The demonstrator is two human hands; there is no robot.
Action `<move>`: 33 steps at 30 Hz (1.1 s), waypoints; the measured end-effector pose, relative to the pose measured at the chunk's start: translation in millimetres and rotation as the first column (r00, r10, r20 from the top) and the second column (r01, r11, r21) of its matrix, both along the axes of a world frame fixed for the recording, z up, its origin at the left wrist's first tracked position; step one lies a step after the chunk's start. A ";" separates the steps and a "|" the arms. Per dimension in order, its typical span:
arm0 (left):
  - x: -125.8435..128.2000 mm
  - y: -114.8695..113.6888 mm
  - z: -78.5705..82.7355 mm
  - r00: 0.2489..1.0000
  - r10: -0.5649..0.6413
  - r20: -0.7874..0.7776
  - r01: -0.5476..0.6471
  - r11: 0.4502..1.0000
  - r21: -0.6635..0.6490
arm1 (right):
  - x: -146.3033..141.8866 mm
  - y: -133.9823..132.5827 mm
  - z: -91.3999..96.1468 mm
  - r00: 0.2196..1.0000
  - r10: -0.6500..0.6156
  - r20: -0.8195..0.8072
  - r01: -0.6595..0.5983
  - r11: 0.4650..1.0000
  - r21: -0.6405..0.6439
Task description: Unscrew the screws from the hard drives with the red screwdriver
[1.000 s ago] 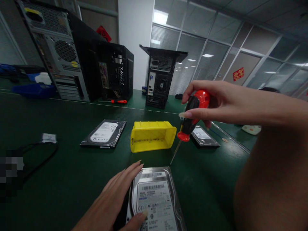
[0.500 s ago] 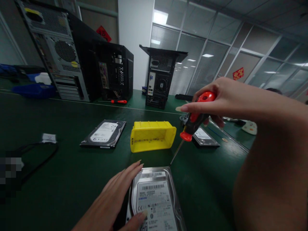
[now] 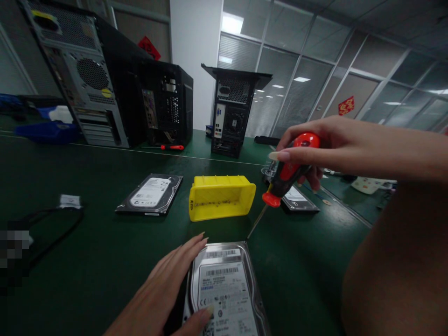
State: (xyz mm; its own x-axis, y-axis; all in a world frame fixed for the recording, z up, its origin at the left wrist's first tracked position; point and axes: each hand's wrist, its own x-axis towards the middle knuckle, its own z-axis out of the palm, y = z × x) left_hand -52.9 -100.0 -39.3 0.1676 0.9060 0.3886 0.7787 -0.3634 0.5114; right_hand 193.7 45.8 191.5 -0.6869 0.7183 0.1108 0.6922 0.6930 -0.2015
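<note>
My right hand (image 3: pixel 327 149) is closed around the red and black handle of a screwdriver (image 3: pixel 285 175). The screwdriver tilts down to the left, and its tip meets the far right corner of a silver hard drive (image 3: pixel 231 275) with a white label. Along the drive's left side lie the fingers of my left hand (image 3: pixel 164 284), with the thumb resting on the label, so the hand grips the drive flat on the table. The near end of the drive is cut off by the frame. Just beyond it a yellow bin (image 3: pixel 222 198) lies with its opening toward me, several small screws inside.
Two more hard drives lie on the green table (image 3: pixel 94 252), one at left (image 3: pixel 150 193), one at right (image 3: pixel 297 198) partly behind my right hand. Three computer cases stand behind, the nearest to centre a black case (image 3: pixel 233 112). A second screwdriver (image 3: pixel 171 147) and a cable (image 3: pixel 70 228) lie leftward.
My right hand and the screwdriver's handle have shifted slightly to the right, with the handle turned a little. The tip stays at the drive's corner. My left hand has not moved.
</note>
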 end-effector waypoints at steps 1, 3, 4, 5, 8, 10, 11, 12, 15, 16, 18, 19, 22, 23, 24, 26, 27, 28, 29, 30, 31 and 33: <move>-0.2 -0.1 0.2 1.000 -0.001 -0.007 0.001 1.000 -0.006 | -1.7 -0.6 0.0 1.000 -0.007 0.009 0.007 1.000 -0.010; -0.2 -0.2 0.4 1.000 -0.001 -0.012 0.001 1.000 -0.015 | -4.8 -1.8 0.1 0.999 -0.037 0.039 0.038 0.999 -0.017; -0.1 -0.3 0.3 1.000 0.000 -0.007 0.000 1.000 -0.016 | -5.8 -2.0 0.1 0.998 -0.044 0.034 0.045 0.999 -0.016; 0.0 -0.4 0.1 1.000 0.000 0.001 0.000 1.000 -0.016 | -6.4 -1.9 0.0 0.999 -0.045 0.027 0.045 0.999 -0.020; 0.2 -0.6 -0.8 1.000 -0.001 0.027 0.001 1.000 -0.018 | -5.4 -0.2 -0.6 0.999 -0.032 0.010 0.032 0.998 -0.058; -0.2 -0.8 -1.2 0.999 -0.004 0.039 0.005 1.000 -0.020 | -3.1 1.2 -0.7 0.999 -0.033 0.003 0.033 0.997 -0.072; -0.4 -0.7 -1.2 0.999 -0.005 0.044 0.006 1.000 -0.020 | -1.6 1.6 -0.4 0.999 -0.033 0.006 0.034 0.996 -0.078; -0.8 -0.7 -0.8 0.999 -0.007 0.047 0.008 1.000 -0.024 | 0.0 1.7 0.1 1.000 -0.028 0.014 0.029 0.996 -0.083; -1.7 0.0 2.5 0.999 -0.013 0.035 0.015 0.999 -0.051 | 4.6 0.0 3.0 0.999 0.010 0.037 -0.006 0.994 -0.106; -2.0 0.2 4.0 0.999 -0.017 0.030 0.019 0.998 -0.062 | 6.1 -1.1 4.2 0.999 0.020 0.035 -0.016 0.994 -0.112; -2.5 0.7 7.0 0.999 -0.027 0.025 0.029 0.997 -0.074 | 8.7 -3.6 6.3 0.999 0.034 0.014 -0.032 0.994 -0.107; -2.7 0.8 8.1 0.999 -0.032 0.025 0.034 0.997 -0.075 | 9.8 -4.6 7.1 0.999 0.047 -0.002 -0.047 0.995 -0.091; -2.9 0.6 8.3 0.999 -0.035 0.019 0.036 0.997 -0.073 | 9.9 -5.3 7.8 0.995 0.091 -0.035 -0.091 0.996 0.023; -2.9 0.4 7.4 0.999 -0.032 0.014 0.033 0.997 -0.072 | 8.3 -4.9 7.3 0.993 0.108 -0.048 -0.105 0.993 0.058; -2.9 0.3 6.2 1.000 -0.029 0.010 0.030 0.997 -0.069 | 5.8 -4.1 6.4 0.991 0.118 -0.060 -0.113 0.990 0.081; -2.9 0.1 3.2 1.000 -0.022 0.010 0.022 0.998 -0.059 | -2.3 -1.5 3.3 0.987 0.141 -0.080 -0.134 0.988 0.079; -2.9 0.1 1.8 1.000 -0.020 0.014 0.020 0.998 -0.054 | -7.4 0.2 1.1 0.984 0.159 -0.085 -0.154 0.986 0.057; -3.0 0.2 0.7 1.000 -0.018 0.020 0.019 0.998 -0.052 | -12.8 2.3 -1.2 0.980 0.179 -0.091 -0.177 0.984 0.025; -2.9 0.2 0.0 1.000 -0.015 0.025 0.016 0.998 -0.054 | -18.2 4.5 -3.7 0.976 0.196 -0.097 -0.199 0.980 -0.017; -2.9 0.2 -0.2 0.999 -0.012 0.030 0.014 0.998 -0.061 | -23.1 6.7 -6.2 0.973 0.207 -0.103 -0.214 0.975 -0.064; -2.7 0.2 0.0 0.999 -0.008 0.033 0.010 0.997 -0.072 | -27.3 8.9 -8.4 0.970 0.215 -0.112 -0.227 0.968 -0.108; -2.1 0.1 1.3 0.999 0.004 0.038 -0.001 0.995 -0.097 | -32.9 12.6 -11.8 0.968 0.221 -0.116 -0.239 0.955 -0.176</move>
